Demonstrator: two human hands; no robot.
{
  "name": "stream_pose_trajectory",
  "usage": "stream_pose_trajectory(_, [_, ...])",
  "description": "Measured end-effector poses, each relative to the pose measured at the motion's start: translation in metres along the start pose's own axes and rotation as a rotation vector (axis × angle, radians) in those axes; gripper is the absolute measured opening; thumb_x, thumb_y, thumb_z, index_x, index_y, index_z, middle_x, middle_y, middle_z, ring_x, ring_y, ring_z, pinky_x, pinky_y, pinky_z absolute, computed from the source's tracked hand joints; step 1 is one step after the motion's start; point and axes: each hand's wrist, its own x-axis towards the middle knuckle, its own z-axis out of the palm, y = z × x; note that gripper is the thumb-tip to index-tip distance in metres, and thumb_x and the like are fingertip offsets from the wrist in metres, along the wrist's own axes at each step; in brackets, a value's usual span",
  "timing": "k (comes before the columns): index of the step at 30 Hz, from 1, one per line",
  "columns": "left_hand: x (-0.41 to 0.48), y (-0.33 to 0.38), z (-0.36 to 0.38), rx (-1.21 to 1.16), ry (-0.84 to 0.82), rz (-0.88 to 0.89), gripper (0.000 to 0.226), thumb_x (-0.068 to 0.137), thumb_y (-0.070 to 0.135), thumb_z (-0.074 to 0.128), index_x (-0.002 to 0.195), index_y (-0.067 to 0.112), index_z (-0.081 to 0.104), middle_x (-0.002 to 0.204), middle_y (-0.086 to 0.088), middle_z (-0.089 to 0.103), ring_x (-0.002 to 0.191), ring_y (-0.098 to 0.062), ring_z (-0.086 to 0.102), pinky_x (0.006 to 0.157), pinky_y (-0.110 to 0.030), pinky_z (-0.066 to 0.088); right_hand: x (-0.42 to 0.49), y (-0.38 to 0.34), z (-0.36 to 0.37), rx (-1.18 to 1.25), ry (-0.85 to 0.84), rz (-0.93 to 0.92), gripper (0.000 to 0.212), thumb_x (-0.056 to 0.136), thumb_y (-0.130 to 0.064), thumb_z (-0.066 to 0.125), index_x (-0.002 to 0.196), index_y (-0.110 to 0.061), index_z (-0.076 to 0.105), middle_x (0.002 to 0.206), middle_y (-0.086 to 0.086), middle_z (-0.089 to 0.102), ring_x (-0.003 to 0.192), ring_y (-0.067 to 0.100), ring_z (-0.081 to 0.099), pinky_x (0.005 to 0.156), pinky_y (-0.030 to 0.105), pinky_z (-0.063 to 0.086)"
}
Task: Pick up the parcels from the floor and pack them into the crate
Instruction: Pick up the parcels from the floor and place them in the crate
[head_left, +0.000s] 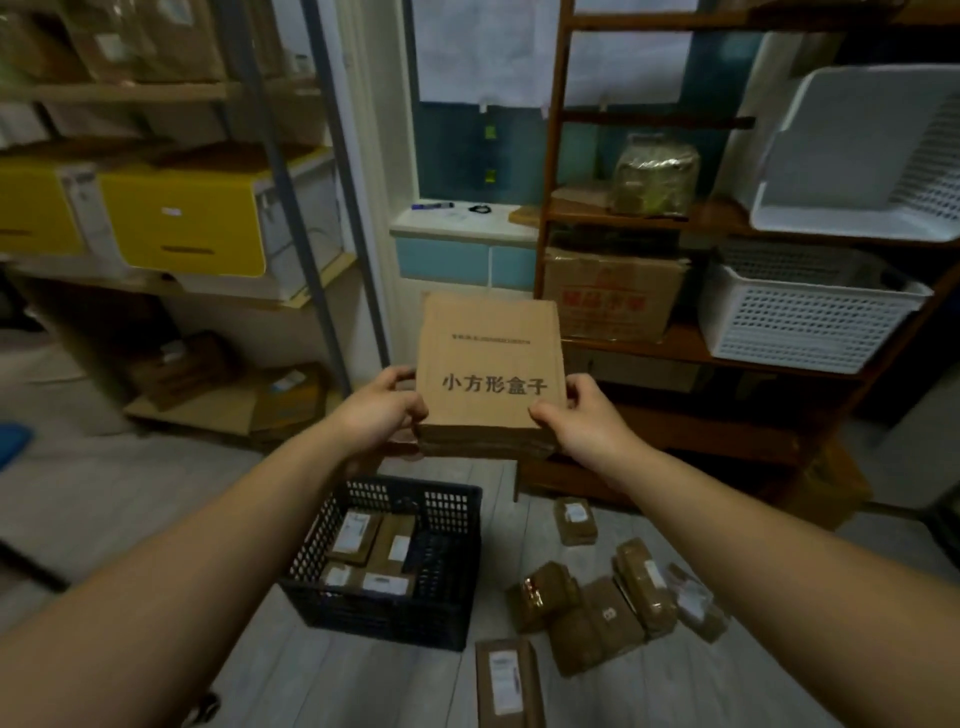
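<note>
A stack of flat brown cardboard sheets with printed black characters is held up at chest height. My left hand grips its left edge and my right hand grips its right edge. Below them a black plastic crate stands on the floor with several brown parcels inside. More brown parcels with white labels lie scattered on the floor to the right of the crate, one long parcel nearest me and one small parcel farther back.
A metal rack with yellow bins stands at the left. A wooden shelf at the right carries white baskets and a cardboard box. A window sill lies straight ahead. The floor is grey planks.
</note>
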Motion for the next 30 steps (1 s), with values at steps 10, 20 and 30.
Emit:
stream_pose_trajectory(10, [0.117,-0.03,-0.051,0.062,-0.016,-0.078,0.068,0.094,0.002,0.048,0.149,0.023,0.015,0.119,-0.013,0.058,0.097,-0.028,0.058,0.077,-0.04,0.052,0.121,0.013,0.093,-0.146,-0.186,-0.148,0.092,0.083,-0.027,0.071,0.149,-0.036,0.008,0.134,-0.007,0.049,0.123,0.012,0.047,0.102,0.032,0.041])
stream_pose_trajectory(20, [0.255,-0.085,-0.124,0.428,-0.246,-0.016,0.077,0.09,0.014,0.059,0.15,0.023,0.012,0.132,-0.008,0.053,0.118,-0.024,0.054,0.104,-0.04,0.044,0.204,0.041,0.187,-0.492,-0.152,0.003,0.082,0.09,-0.041,0.058,0.152,-0.024,0.008,0.153,0.003,0.024,0.137,0.021,0.03,0.109,0.025,0.027])
stream_pose_trajectory(30, [0.389,-0.275,-0.128,0.739,-0.392,-0.093,0.063,0.091,0.018,0.059,0.145,0.01,0.029,0.147,-0.011,0.036,0.118,-0.015,0.05,0.094,-0.013,0.041,0.289,0.196,0.313,-0.495,-0.194,0.215,0.086,0.089,-0.05,0.057,0.153,-0.023,0.006,0.147,0.007,0.023,0.131,0.024,0.037,0.107,0.028,0.032])
